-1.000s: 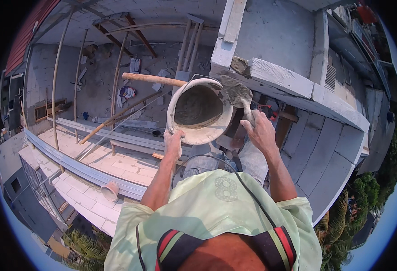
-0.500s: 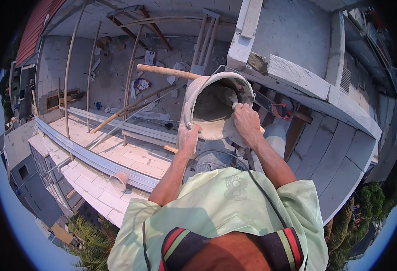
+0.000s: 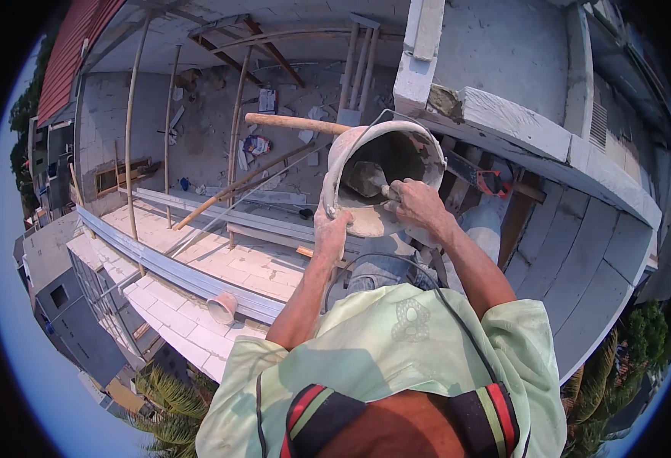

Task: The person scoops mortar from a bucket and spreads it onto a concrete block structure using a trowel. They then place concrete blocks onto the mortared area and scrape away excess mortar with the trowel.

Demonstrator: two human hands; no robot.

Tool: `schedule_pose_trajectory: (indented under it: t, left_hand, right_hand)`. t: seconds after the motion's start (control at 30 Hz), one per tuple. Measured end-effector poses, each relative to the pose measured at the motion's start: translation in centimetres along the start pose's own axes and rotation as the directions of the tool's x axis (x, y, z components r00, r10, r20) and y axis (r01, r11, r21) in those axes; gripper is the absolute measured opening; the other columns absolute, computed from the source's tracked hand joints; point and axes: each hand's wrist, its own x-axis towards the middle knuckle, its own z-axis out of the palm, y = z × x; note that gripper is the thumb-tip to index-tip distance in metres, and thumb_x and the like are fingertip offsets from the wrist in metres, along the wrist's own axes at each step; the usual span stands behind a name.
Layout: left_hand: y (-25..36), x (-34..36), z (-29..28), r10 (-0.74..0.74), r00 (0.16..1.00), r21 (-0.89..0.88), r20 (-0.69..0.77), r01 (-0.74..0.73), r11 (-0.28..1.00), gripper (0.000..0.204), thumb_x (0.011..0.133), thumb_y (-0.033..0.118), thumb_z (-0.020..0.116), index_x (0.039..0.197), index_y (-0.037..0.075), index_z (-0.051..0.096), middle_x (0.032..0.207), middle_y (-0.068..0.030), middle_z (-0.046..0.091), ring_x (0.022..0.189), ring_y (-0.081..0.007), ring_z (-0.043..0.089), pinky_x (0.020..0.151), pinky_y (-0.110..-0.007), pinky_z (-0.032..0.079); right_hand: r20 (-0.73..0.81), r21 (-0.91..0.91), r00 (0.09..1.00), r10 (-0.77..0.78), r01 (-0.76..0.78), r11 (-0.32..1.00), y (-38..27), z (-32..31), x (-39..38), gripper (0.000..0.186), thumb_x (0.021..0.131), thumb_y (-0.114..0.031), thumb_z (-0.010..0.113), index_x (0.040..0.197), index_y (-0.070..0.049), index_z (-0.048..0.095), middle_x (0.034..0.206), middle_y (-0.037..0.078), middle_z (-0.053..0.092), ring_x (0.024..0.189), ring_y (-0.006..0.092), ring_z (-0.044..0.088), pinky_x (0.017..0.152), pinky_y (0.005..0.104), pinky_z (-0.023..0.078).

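Observation:
In front of me a mortar-stained bucket (image 3: 333, 169) is tilted, its mouth facing me and its wire handle raised over the far rim. My left hand (image 3: 332, 230) is closed on the near left part of the rim. My right hand (image 3: 419, 203) grips a trowel (image 3: 365, 180) by its handle, the fingers wrapped round it at the bucket's mouth. The trowel's grey, coated blade is inside the bucket. Beige-grey mortar (image 3: 360, 221) lies along the lower inside wall; the deep interior is in shadow.
A wooden pole (image 3: 297, 123) juts out left behind the bucket. Light block walls run at right (image 3: 515, 118) and lower left, where a small pinkish bucket (image 3: 222, 308) stands beside metal channels (image 3: 175, 263). Upright poles rise from a littered floor (image 3: 206, 130) below. A black cable hangs across my front.
The trowel blade has moved left and lower inside the bucket, and its face now shows more fully. My left hand keeps its hold on the rim. The whole view has shifted slightly.

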Motion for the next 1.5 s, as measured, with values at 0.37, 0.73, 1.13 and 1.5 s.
schedule_pose_trajectory:
  t: [0.37, 0.73, 1.13, 1.5]
  left_hand:
    - [-7.2, 2.7, -3.1, -0.183, 0.973, -0.316, -0.137, 0.133, 0.939, 0.045, 0.072, -0.005, 0.062, 0.116, 0.000, 0.056, 0.097, -0.0046, 0.058, 0.083, -0.0152, 0.058, 0.076, -0.029, 0.050]
    - [-8.0, 1.6, -4.5, -0.153, 0.962, -0.325, -0.225, 0.074, 0.943, 0.055, 0.067, -0.002, 0.061, 0.122, -0.002, 0.056, 0.110, -0.0078, 0.062, 0.098, -0.0188, 0.059, 0.089, -0.028, 0.046]
    - [-9.5, 0.7, -5.2, -0.181, 0.955, -0.377, -0.236, 0.081, 0.923, 0.064, 0.067, -0.004, 0.059, 0.130, -0.002, 0.053, 0.116, -0.0082, 0.062, 0.103, -0.0201, 0.059, 0.093, -0.029, 0.047]
    - [-9.0, 1.1, -5.1, -0.189, 0.952, -0.357, -0.240, 0.094, 0.929, 0.064, 0.067, -0.004, 0.059, 0.130, -0.002, 0.053, 0.117, -0.0102, 0.062, 0.103, -0.0221, 0.060, 0.094, -0.031, 0.047]
  right_hand:
    - [-0.024, 0.420, 1.000, 0.006, 0.005, 0.908, 3.7, -6.2, -5.5, 0.054, 0.079, -0.033, 0.078, 0.116, 0.003, 0.066, 0.100, 0.019, 0.070, 0.093, 0.0335, 0.065, 0.085, 0.0391, 0.050]
    - [-0.565, -0.541, 0.825, -0.018, -0.354, 0.763, 5.4, -13.8, -5.3, 0.049, 0.071, -0.015, 0.076, 0.116, -0.008, 0.059, 0.092, 0.011, 0.059, 0.088, 0.0285, 0.065, 0.074, 0.0409, 0.050]
    - [-0.477, -0.705, 0.879, 0.012, -0.390, 0.592, 5.2, -13.7, -3.1, 0.039, 0.070, -0.010, 0.072, 0.107, -0.007, 0.059, 0.094, 0.010, 0.059, 0.089, 0.0281, 0.064, 0.074, 0.0420, 0.049]
    - [-0.535, -0.726, 0.843, -0.055, -0.425, 0.541, 5.0, -13.6, -2.5, 0.021, 0.077, -0.013, 0.067, 0.097, -0.009, 0.062, 0.091, 0.008, 0.060, 0.087, 0.0252, 0.064, 0.074, 0.0399, 0.049]
